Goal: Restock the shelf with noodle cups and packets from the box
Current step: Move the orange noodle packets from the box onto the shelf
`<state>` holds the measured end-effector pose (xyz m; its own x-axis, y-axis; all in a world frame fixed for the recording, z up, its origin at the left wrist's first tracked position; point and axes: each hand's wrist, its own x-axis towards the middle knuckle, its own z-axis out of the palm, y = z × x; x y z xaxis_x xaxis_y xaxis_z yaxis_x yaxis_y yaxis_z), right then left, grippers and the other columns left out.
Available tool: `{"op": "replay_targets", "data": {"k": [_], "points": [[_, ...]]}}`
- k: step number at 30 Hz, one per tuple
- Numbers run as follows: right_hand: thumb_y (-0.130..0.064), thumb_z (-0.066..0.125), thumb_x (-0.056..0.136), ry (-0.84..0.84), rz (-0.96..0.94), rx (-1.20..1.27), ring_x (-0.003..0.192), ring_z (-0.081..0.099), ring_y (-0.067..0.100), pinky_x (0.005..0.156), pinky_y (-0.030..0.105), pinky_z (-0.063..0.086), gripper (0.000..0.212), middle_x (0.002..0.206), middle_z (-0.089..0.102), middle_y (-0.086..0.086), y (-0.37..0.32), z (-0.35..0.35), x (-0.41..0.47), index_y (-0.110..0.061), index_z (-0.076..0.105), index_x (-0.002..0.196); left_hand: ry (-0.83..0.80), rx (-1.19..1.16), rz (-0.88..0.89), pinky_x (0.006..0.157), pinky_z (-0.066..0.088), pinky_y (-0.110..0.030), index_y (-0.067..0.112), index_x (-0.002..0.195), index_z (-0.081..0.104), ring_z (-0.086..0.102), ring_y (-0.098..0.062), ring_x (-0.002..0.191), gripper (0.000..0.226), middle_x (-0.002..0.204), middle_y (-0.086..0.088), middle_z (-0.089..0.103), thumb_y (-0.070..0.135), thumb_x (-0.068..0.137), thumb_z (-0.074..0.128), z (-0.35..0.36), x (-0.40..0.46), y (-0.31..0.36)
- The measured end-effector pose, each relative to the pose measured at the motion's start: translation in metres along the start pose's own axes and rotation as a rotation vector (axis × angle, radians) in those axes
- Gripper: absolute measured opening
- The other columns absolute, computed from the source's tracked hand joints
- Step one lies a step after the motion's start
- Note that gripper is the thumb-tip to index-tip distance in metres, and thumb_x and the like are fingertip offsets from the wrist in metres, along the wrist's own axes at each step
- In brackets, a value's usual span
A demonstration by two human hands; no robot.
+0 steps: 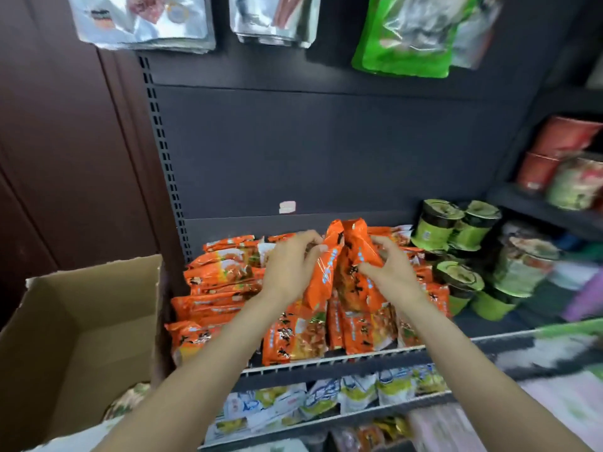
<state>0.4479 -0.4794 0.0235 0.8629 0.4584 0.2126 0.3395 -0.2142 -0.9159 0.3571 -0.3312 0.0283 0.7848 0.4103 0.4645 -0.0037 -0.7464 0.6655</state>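
Observation:
Orange noodle packets (218, 282) fill the left and middle of the dark shelf (359, 362). Two of them stand upright above the pile, leaning together at the top. My left hand (290, 265) grips the left upright packet (321, 272) with curled fingers. My right hand (390, 270) grips the right upright packet (357, 246) from its right side. Green noodle cups (456, 278) lie stacked at the right end of the same shelf. A cardboard box (75, 337) stands open at the lower left, and its inside looks bare.
White and yellow packets (326, 399) line the shelf below. Red and green cups (561, 164) sit on a side shelf at the right. Foil and green pouches (404, 37) hang above. The dark back panel (326, 151) has open space in front of it.

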Motion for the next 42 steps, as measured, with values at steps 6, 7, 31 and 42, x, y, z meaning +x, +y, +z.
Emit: {"op": "replay_targets", "data": {"k": [6,7,31,42], "points": [[-0.004,0.062,0.081,0.045,0.007,-0.164,0.054,0.053,0.007,0.050,0.015,0.040,0.030,0.080,0.063,-0.004,0.035,-0.064,0.020,-0.018,0.055,0.106,-0.093,-0.053,-0.037,0.069,0.046,-0.035,0.016,0.086,0.059,0.063,-0.027,0.075,0.011,0.079,-0.010,0.069,0.022,0.094,0.054,0.041,0.022,0.014],[-0.007,0.062,0.081,0.031,0.014,-0.221,0.049,0.051,0.006,0.047,0.017,0.039,0.028,0.078,0.063,-0.003,0.041,-0.073,0.023,-0.017,0.056,0.107,-0.117,-0.062,-0.029,0.068,0.045,-0.034,0.016,0.086,0.059,0.063,-0.027,0.074,0.011,0.078,-0.010,0.069,0.022,0.094,0.054,0.048,0.026,0.014],[-0.008,0.049,0.092,-0.523,-0.118,-0.851,0.103,0.057,0.027,0.078,0.034,0.042,0.038,0.116,0.059,0.007,0.170,-0.187,0.092,-0.016,0.047,0.129,-0.384,0.411,-0.275,0.071,0.051,-0.037,0.019,0.120,0.056,0.063,-0.028,0.083,0.029,0.101,-0.010,0.068,0.009,0.099,0.040,0.197,0.025,0.032],[-0.024,0.061,0.089,-0.635,-0.293,-1.114,0.132,0.035,0.022,0.116,0.052,0.013,0.067,0.133,0.045,0.005,0.204,-0.180,0.080,-0.026,0.024,0.144,-0.242,0.606,-0.353,0.106,0.034,-0.043,0.024,0.119,0.059,0.067,-0.022,0.090,0.033,0.094,-0.002,0.072,0.005,0.096,0.045,0.233,-0.001,0.020]]}}
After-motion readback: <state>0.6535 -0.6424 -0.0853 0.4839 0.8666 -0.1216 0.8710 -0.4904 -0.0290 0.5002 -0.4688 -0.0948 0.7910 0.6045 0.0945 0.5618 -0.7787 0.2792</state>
